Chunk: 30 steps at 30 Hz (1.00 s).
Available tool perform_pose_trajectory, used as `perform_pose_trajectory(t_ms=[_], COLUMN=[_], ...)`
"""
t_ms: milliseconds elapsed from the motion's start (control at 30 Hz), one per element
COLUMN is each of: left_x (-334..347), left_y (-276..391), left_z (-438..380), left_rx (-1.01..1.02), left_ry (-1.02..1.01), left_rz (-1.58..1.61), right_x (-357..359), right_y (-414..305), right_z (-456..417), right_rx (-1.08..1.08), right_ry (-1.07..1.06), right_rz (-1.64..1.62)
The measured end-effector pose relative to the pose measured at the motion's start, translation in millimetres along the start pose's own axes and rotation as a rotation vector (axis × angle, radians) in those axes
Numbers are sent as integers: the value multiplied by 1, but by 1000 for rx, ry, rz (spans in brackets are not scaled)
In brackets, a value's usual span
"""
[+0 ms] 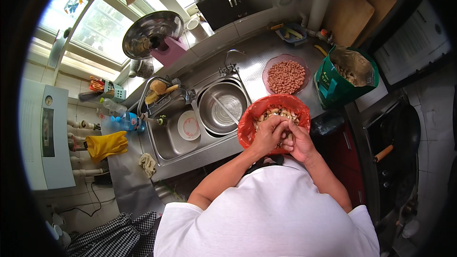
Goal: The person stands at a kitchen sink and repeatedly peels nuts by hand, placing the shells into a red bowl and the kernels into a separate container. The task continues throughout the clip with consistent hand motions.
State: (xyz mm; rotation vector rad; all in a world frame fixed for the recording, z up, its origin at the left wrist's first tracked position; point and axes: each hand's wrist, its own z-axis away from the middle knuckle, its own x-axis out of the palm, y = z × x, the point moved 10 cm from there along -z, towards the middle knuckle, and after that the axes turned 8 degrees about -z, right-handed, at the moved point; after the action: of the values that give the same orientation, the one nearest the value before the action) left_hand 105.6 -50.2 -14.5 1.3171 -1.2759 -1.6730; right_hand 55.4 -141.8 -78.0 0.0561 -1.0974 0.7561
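My left hand (268,135) and my right hand (300,141) meet over a bowl or basin lined with a red plastic bag (246,128). Their fingertips pinch together at something small, probably a peanut, mostly hidden by the fingers. Peanut shells (276,112) lie inside the red bag under the hands. Beyond it, a clear pinkish plate (266,75) holds a heap of shelled peanuts (286,77). To the right stands an open green bag (330,91) with unshelled peanuts (345,74) inside.
A double steel sink is on the left, with a white plate (189,125) in one basin and a round metal basin (223,108) in the other. The faucet (228,67) rises behind. At the right are a stove and a wok (403,150). A blue tray (294,34) sits at the back.
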Motion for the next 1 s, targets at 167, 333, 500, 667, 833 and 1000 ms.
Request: perform_pose_trajectory(t_ms=[167, 333, 500, 667, 833, 1000], left_x=[6, 8, 10, 16, 32, 40], left_y=[-5, -7, -8, -22, -41, -42], left_z=[1, 3, 6, 4, 1, -1], left_rx=[-83, -89, -219, -311, -391, -455], left_ry=[-66, -75, -92, -85, -87, -87], left_rz=[276, 374, 497, 566, 895, 1271], right_x=[4, 9, 10, 4, 6, 17], right_y=[-9, -9, -1, 5, -9, -35], right_z=[0, 4, 3, 0, 5, 13], right_rx=[-38, -32, -21, -5, -86, -394], right_ry=[-73, -76, -84, -42, 3, 105], right_rz=[-29, -92, -201, -254, -69, 466])
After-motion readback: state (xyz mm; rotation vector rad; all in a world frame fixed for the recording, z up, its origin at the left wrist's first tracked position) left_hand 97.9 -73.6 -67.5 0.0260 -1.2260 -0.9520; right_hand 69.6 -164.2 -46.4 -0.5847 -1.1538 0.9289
